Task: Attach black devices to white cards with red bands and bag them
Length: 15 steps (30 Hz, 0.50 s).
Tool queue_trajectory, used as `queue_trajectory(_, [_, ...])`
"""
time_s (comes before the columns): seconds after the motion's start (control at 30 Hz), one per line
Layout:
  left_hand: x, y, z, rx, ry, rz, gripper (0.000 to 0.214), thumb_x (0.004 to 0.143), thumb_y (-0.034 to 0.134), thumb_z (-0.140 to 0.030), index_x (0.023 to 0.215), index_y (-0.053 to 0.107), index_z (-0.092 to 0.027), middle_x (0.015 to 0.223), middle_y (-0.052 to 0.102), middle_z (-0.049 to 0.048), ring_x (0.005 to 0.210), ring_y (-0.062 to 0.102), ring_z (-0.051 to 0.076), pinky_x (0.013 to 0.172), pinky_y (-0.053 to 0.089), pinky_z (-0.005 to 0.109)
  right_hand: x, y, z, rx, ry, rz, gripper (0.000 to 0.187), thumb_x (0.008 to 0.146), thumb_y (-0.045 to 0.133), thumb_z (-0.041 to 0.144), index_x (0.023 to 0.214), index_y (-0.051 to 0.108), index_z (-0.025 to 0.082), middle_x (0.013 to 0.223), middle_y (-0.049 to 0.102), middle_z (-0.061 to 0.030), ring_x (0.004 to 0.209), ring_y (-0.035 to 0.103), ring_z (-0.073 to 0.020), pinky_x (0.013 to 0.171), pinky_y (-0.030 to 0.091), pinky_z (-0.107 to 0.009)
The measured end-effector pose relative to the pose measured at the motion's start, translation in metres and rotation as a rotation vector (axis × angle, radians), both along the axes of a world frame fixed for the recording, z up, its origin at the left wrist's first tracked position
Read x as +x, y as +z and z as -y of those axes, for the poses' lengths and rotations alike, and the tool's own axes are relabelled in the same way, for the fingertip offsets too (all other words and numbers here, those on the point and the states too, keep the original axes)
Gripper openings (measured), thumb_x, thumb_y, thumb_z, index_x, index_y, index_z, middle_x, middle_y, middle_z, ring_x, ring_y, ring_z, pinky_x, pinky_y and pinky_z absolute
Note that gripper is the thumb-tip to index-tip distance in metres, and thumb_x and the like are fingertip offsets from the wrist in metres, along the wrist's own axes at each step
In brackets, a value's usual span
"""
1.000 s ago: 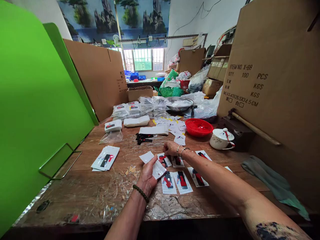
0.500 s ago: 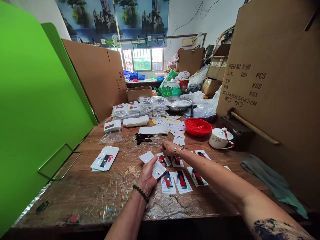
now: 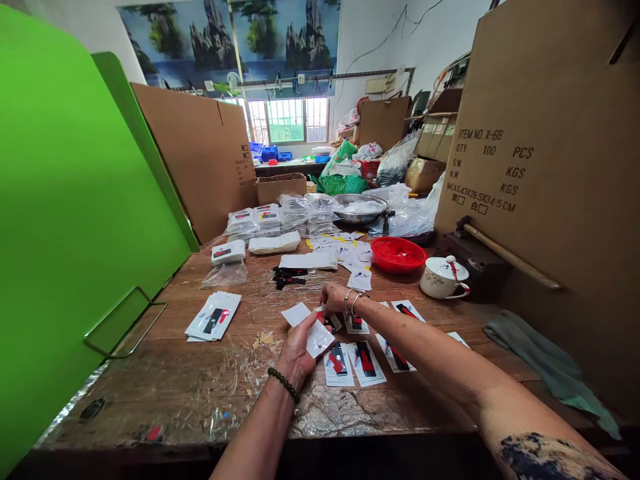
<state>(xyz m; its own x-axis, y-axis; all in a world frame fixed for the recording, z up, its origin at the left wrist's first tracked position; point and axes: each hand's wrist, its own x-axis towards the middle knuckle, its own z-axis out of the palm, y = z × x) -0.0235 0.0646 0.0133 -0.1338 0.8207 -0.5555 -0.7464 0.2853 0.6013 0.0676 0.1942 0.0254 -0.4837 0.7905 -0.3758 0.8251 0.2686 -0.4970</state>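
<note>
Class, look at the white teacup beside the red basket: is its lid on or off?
On. The lid sits on top of the teacup, covering its mouth.

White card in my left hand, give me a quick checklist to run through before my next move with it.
1. Left hand grips the white card: ok.
2. Right hand closed on a black piece: cannot tell.
3. Finished cards lie flat, apart from the white card: ok.
4. Loose black pieces ahead of the right hand: ok.
5. Teacup stands away from both hands: ok.
</note>
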Motion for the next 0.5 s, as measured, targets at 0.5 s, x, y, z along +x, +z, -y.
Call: queue_trajectory(0.5, [-0.025, 0.009, 0.013, 0.050, 0.169, 0.111, 0.007, 0.086, 0.058, -0.016, 0.083, 0.060, -0.011, 0.074, 0.071, 0.0098, 0.055, 0.067, 0.019, 0.050, 0.054, 0.027, 0.024, 0.024, 0.014, -0.261, -0.155, -0.425, 0.018, 0.072, 0.064, 0.009, 0.089, 0.067, 0.013, 0.080, 0.073, -0.0036, 0.063, 0.064, -0.0097, 0.055, 0.049, -0.015])
